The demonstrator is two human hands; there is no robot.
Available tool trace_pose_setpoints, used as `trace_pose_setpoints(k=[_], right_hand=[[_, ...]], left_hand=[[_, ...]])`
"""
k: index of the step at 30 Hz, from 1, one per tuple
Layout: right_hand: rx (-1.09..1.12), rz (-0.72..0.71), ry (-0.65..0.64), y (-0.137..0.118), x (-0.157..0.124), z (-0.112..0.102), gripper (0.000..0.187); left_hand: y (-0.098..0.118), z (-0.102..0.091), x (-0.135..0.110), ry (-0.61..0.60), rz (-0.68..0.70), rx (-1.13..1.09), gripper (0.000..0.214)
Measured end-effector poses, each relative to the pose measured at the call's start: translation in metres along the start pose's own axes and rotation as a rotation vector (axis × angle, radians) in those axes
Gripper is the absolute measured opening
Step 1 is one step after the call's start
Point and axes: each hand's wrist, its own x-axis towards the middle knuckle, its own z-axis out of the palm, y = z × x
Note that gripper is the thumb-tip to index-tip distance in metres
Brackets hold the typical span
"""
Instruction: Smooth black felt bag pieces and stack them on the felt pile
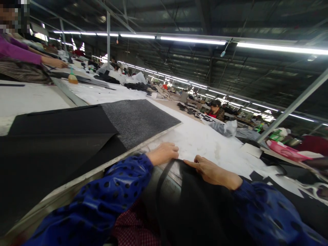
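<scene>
A piece of black fabric [205, 208] hangs down in front of me, its upper edge raised at the border of the white worktable [194, 136]. The fingers of my left hand [164, 153] are closed at the left end of that edge, where a narrow black strip runs downward. My right hand [208, 170] pinches the same edge a little to the right, index finger stretched along it. A short stretch of edge lies between the two hands. Both forearms wear blue sleeves with dark dots.
Left of me lie large black sheets [58, 136] and a dark grey textured piece [138, 119]. An oil bottle [72, 77] stands farther back, near a person in a purple sleeve [20, 51]. At right are a pink basket [287, 150], plastic bags [225, 128] and a slanted metal post [294, 104].
</scene>
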Motion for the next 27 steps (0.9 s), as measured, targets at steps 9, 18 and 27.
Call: trace_pose_setpoints(k=[9,18,27], right_hand=[[-0.158,0.021,-0.078,-0.021,0.012,-0.025,0.071],[-0.122,-0.004,-0.071,-0.019,0.014,-0.027,0.073],[0.020,-0.181,-0.020,-0.006,0.017,-0.017,0.076]], left_hand=[[-0.001,-0.003,0.000,-0.020,-0.077,-0.139,0.017],[-0.018,0.001,-0.009,0.063,-0.466,-0.646,0.018],[-0.012,-0.001,-0.004,0.013,-0.351,-0.458,0.010]])
